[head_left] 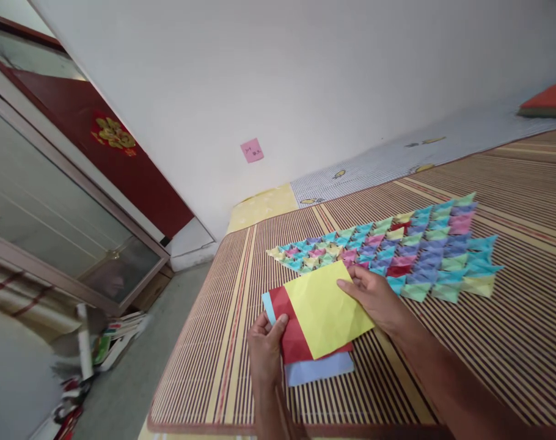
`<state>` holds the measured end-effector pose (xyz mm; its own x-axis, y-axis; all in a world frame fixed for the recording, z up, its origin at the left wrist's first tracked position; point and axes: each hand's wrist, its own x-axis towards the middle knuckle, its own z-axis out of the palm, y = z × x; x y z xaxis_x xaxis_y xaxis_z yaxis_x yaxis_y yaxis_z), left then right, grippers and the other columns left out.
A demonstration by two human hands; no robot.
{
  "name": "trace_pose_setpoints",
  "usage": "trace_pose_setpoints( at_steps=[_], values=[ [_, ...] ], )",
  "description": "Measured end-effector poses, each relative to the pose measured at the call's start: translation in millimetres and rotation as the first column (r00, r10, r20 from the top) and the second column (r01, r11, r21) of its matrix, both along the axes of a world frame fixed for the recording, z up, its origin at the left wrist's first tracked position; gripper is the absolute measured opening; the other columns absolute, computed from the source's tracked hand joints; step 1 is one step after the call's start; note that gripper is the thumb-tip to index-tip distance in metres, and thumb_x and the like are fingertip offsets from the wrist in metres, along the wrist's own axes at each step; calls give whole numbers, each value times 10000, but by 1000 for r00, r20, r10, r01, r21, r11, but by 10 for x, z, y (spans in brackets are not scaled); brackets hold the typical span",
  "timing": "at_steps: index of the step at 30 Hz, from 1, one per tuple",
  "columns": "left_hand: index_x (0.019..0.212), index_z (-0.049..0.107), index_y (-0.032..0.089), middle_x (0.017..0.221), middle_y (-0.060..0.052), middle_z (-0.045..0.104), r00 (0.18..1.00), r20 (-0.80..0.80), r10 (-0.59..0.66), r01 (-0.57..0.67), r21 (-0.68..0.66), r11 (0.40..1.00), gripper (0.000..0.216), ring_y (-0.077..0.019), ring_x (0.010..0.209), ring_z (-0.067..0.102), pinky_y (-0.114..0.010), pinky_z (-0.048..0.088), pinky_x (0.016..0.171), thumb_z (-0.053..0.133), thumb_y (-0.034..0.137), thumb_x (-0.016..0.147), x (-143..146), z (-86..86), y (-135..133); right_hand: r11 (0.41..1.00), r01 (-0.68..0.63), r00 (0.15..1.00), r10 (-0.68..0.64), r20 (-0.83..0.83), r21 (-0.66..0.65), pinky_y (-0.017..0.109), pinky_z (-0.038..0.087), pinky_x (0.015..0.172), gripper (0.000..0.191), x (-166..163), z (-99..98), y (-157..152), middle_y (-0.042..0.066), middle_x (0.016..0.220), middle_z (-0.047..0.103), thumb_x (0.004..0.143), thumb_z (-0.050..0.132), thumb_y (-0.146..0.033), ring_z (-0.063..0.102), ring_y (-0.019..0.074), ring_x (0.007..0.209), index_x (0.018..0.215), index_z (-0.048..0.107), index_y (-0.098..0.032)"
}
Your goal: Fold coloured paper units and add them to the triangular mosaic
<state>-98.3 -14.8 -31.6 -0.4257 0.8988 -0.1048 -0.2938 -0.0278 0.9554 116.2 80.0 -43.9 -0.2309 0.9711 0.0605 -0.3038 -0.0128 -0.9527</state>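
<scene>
A small stack of square paper sheets lies on a striped bamboo mat [204,342]: a yellow sheet [321,311] on top, a red sheet [292,342] under it and a light blue sheet [319,368] at the bottom. My left hand [265,351] pinches the stack's near left edge, thumb on the red sheet. My right hand [374,296] grips the far right edge of the yellow sheet, fingers curled over it. Just behind the hands lies a flat array of many small folded paper triangles [406,250] in blue, purple, green, pink and yellow.
The mat covers a bed beside a white wall [305,79] bearing a pink sticky note [252,150]. A checked sheet [420,153] and an orange cushion [548,101] lie at the back. To the left are a glass door [53,214] and clutter on the floor [99,354].
</scene>
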Motion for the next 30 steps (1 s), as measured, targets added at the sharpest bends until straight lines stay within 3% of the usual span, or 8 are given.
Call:
trace_pose_setpoints(
  at_steps=[6,9,14,23,30],
  values=[
    [944,729,162,855,-80,814,1000,-1,-15,15,-71,997,419,-308,861,782,-367,634,738,927,286,596,1,27,22,998,52,999,-52,-11,42,365,558,662,256,-100,57,-3,18,766,741,736,738,-395,715,241,676,877,596,-235],
    [1037,708,191,904,-71,818,998,-50,26,-33,-148,988,471,-304,868,784,-348,639,702,917,288,627,-25,56,40,995,85,996,-86,9,55,352,545,599,203,-129,55,34,20,738,735,774,683,-380,695,234,606,875,579,-238],
    [1170,678,251,965,-45,819,999,1,-34,33,-223,974,635,-308,893,782,-347,643,698,929,200,589,-53,63,103,993,87,996,-88,13,77,352,555,624,142,-142,40,92,20,762,743,826,638,-348,691,224,618,909,583,-246],
    [1193,691,228,984,-66,818,998,40,-58,66,-257,964,525,-310,889,783,-361,643,730,885,265,706,-155,-28,102,994,0,1000,1,-10,112,350,564,724,140,-229,81,57,46,896,769,793,620,-220,737,251,795,930,641,-198],
    [1181,689,203,957,-73,819,998,-18,-53,46,-285,958,551,-301,837,788,-347,646,697,900,218,673,-205,-78,106,992,60,997,-64,32,114,327,550,712,169,-242,111,6,53,896,772,786,586,-166,741,247,812,942,651,-177]
  ],
)
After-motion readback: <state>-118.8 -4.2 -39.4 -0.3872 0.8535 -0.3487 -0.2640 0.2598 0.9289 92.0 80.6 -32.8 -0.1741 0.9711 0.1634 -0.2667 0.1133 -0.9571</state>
